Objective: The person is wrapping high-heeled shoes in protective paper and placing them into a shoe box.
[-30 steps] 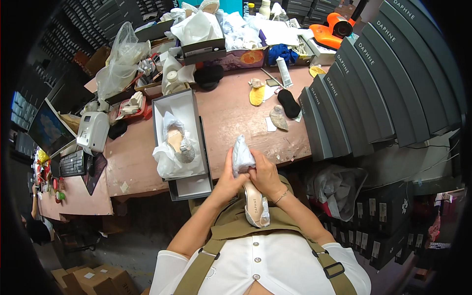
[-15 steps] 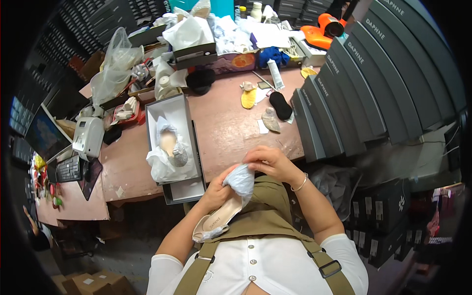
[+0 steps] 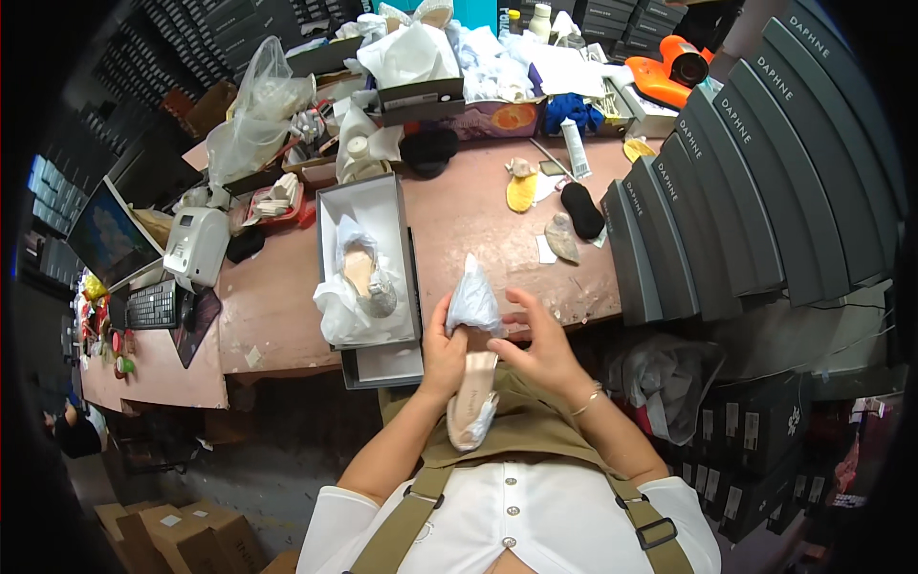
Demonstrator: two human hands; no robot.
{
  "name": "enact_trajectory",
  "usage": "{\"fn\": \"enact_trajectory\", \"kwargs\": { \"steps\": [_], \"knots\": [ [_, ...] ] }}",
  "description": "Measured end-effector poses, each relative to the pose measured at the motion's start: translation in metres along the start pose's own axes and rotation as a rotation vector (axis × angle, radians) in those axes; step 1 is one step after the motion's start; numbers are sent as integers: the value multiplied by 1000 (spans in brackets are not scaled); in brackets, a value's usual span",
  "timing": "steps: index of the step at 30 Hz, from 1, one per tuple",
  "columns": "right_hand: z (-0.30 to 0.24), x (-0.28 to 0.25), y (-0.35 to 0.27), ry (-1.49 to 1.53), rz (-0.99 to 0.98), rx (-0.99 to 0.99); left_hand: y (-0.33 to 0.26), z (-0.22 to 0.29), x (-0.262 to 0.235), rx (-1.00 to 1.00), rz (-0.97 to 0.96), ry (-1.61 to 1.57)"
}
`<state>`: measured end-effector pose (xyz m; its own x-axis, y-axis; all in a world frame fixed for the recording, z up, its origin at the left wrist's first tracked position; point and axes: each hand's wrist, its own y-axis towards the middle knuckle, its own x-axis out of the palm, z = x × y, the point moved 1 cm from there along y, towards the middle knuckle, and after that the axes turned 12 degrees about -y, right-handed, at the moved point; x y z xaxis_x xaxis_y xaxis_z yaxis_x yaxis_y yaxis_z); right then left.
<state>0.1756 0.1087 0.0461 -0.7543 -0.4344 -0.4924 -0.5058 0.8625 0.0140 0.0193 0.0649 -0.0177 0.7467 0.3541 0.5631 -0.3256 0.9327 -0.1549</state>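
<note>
A pinkish table [image 3: 488, 206] spreads out beyond both hands. To the right of the right hand leans a row of dark grey shoe boxes [image 3: 736, 182], propped one against another, probably to keep them compact and within reach. Ahead and to the left of the left hand sits an open shoe box [image 3: 369, 196], its uncovered side up so that its contents are exposed; a silvery shoe [image 3: 381, 300] rests inside on white paper [image 3: 344, 320], presumably cushioned by it.

The held shoe [image 3: 470, 394] is between the hands, above the lap, its heel end toward the body. The left hand [image 3: 443, 352] is closed around its middle, seemingly to steady it and leave the toe free. The right hand [image 3: 543, 346] is spread, fingers apart and curved, its thumb beside the shoe; whether it touches, I cannot tell. Pale tissue [image 3: 473, 301] covers the toe just beyond the fingers, likely protecting it. A thin bracelet [image 3: 589, 398] circles the right wrist.
</note>
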Motion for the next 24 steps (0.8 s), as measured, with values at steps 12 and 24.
{"fn": "enact_trajectory", "kwargs": {
  "steps": [12, 24],
  "knots": [
    [24, 25, 6, -533, 251, -287, -28, -6, 11, 68, -96, 248],
    [4, 14, -2, -504, 261, -260, -21, -10, 36, 255, 72, 224]
  ]
}}
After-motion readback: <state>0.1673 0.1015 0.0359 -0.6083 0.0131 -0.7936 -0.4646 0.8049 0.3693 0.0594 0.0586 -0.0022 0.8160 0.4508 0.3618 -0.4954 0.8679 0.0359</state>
